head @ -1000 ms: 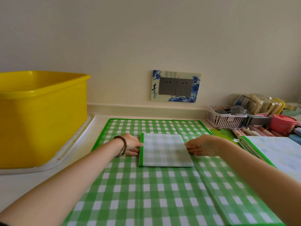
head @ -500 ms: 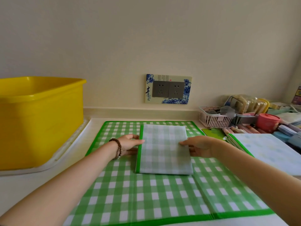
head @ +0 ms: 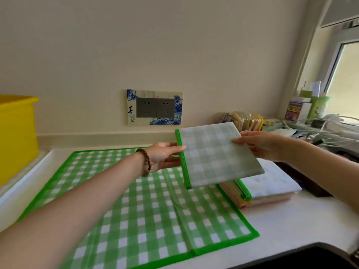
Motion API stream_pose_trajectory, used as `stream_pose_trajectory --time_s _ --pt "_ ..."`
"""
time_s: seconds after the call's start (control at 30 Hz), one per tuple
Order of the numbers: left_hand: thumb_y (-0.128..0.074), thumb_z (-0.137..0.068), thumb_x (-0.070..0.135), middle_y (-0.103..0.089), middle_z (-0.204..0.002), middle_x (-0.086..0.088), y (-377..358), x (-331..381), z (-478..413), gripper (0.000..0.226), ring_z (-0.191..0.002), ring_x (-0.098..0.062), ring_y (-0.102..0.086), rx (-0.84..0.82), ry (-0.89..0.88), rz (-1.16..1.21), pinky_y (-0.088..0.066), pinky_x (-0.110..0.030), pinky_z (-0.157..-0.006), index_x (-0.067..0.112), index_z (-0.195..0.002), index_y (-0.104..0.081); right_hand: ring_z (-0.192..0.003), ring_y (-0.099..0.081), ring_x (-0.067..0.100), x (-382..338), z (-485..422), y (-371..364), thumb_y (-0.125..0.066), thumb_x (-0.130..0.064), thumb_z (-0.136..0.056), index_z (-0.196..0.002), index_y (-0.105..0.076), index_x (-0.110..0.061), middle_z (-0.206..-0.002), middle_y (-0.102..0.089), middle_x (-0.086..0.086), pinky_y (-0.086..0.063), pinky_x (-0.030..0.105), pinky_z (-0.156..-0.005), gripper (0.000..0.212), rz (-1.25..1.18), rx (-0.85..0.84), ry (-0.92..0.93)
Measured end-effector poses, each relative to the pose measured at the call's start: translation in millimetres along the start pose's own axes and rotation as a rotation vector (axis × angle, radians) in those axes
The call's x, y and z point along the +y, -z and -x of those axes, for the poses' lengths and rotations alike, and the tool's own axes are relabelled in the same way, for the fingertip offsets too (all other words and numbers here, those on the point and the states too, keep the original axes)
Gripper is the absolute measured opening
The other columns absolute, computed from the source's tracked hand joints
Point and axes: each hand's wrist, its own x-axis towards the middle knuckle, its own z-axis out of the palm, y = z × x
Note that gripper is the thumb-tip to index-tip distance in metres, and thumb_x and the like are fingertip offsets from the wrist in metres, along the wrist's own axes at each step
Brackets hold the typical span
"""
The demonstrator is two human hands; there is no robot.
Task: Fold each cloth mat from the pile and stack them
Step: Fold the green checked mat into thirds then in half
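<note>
Head view:

- The folded mat is being held in the air above the tabletop, clear of every surface. Its pale, faded check face is pointing up.
- Its long axis is running from the far edge to the near edge, with the near end swung slightly to the right. The bright green bound edge is lying along the left long side. The sheet is tilting a little, with its near right corner lowest.
- The left hand, with a bead bracelet on the wrist, is pinching the green left edge. The thumb is lying on top and the fingers are curling underneath.
- The right hand is gripping the opposite long edge near the far corner, thumb on top and fingers beneath.
- The near right part of the folded mat is overlapping the stack of folded mats as seen from here. The stack is sitting on the tabletop at the right, with a pale patterned mat on top.
- An unfolded green checked mat is lying flat on the tabletop below the left forearm, just beside the stack.
- A yellow tub is standing at the far left, and a socket plate is showing on the wall behind.
</note>
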Motion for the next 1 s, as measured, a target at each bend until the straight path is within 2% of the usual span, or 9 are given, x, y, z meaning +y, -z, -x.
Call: stream_pose_trajectory --time_s 0.1,0.23,0.3,0.37,0.43,0.53,0.63,0.73,1.0 --pt "-0.06 -0.088 0.009 -0.068 -0.087 -0.007 -41 0 -17 0.011 -0.059 -0.01 -0.068 -0.045 0.005 0.041 -0.058 -0.021 -0.058 0.008 -0.099 -0.06 -0.084 -0.061 0.018 2 8 36 -0.058 -0.014 -0.09 -0.106 -0.063 -0.014 -0.099 -0.065 0.006 -0.055 0.03 -0.069 0.017 -0.035 0.113 -0.027" --pt "-0.063 -0.086 0.008 -0.068 -0.082 -0.008 -82 -11 -41 0.022 -0.057 -0.012 -0.068 -0.073 0.059 0.098 -0.057 -0.022 -0.053 0.004 -0.107 -0.058 -0.083 -0.062 0.022 16 11 74 -0.061 -0.017 -0.088 -0.117 -0.06 -0.015 -0.099 -0.066 0.008 -0.054 0.033 -0.068 0.029 -0.021 0.223 -0.086" --pt "-0.064 -0.085 0.008 -0.068 -0.083 -0.009 -97 -19 -51 0.02 -0.057 -0.012 -0.068 -0.064 0.091 0.096 -0.056 -0.021 -0.051 0.004 -0.104 -0.059 -0.08 -0.062 0.023 27 10 85 -0.061 -0.017 -0.089 -0.12 -0.059 -0.014 -0.095 -0.066 0.009 -0.055 0.034 -0.066 0.031 -0.018 0.259 -0.138" --pt "-0.065 -0.085 0.007 -0.066 -0.086 -0.009 -108 -26 -58 0.017 -0.064 -0.013 -0.067 -0.052 0.124 0.085 -0.055 -0.02 -0.049 0.004 -0.1 -0.06 -0.079 -0.062 0.022 38 8 91 -0.061 -0.016 -0.089 -0.126 -0.055 -0.014 -0.097 -0.066 0.009 -0.057 0.031 -0.057 0.038 -0.019 0.272 -0.173" --pt "-0.066 -0.084 0.007 -0.064 -0.088 -0.01 -115 -32 -62 0.024 -0.071 -0.015 -0.063 -0.032 0.15 0.072 -0.055 -0.02 -0.047 0.002 -0.107 -0.059 -0.079 -0.064 0.023 50 4 97 -0.064 -0.015 -0.086 -0.135 -0.046 -0.017 -0.107 -0.066 0.011 -0.058 0.032 -0.054 0.052 -0.023 0.292 -0.176" --pt "-0.07 -0.081 0.01 -0.066 -0.092 -0.009 -117 -39 -67 0.041 -0.072 -0.014 -0.062 0.012 0.177 0.008 -0.055 -0.02 -0.048 0.002 -0.119 -0.056 -0.082 -0.061 0.024 61 0 97 -0.063 -0.011 -0.087 -0.131 -0.051 -0.01 -0.104 -0.065 0.013 -0.053 0.036 -0.075 0.045 -0.012 0.31 -0.188" --pt "-0.074 -0.078 0.012 -0.067 -0.105 -0.013 -115 -42 -70 0.048 -0.073 -0.014 -0.064 0.051 0.182 -0.034 -0.056 -0.021 -0.049 0.002 -0.121 -0.056 -0.093 -0.058 0.026 68 -6 95 -0.065 -0.014 -0.087 -0.124 -0.057 -0.008 -0.106 -0.062 0.011 -0.047 0.034 -0.084 0.038 0.04 0.35 -0.218" --pt "-0.075 -0.077 0.013 -0.067 -0.09 -0.008 -116 -44 -72 0.042 -0.071 -0.013 -0.064 0.07 0.174 -0.046 -0.056 -0.021 -0.049 0.004 -0.115 -0.058 -0.104 -0.059 0.026 75 -14 99 -0.074 -0.023 -0.079 -0.121 -0.062 -0.014 -0.116 -0.061 0.01 -0.048 0.034 -0.094 0.045 0.094 0.378 -0.241" --pt "-0.076 -0.075 0.019 -0.065 -0.086 -0.005 -116 -55 -76 0.032 -0.07 -0.01 -0.063 0.128 0.165 -0.089 -0.056 -0.02 -0.05 0.008 -0.099 -0.059 -0.116 -0.056 0.028 91 -23 105 -0.079 -0.031 -0.073 -0.114 -0.067 -0.019 -0.12 -0.062 0.009 -0.045 0.039 -0.103 0.044 0.154 0.409 -0.21"
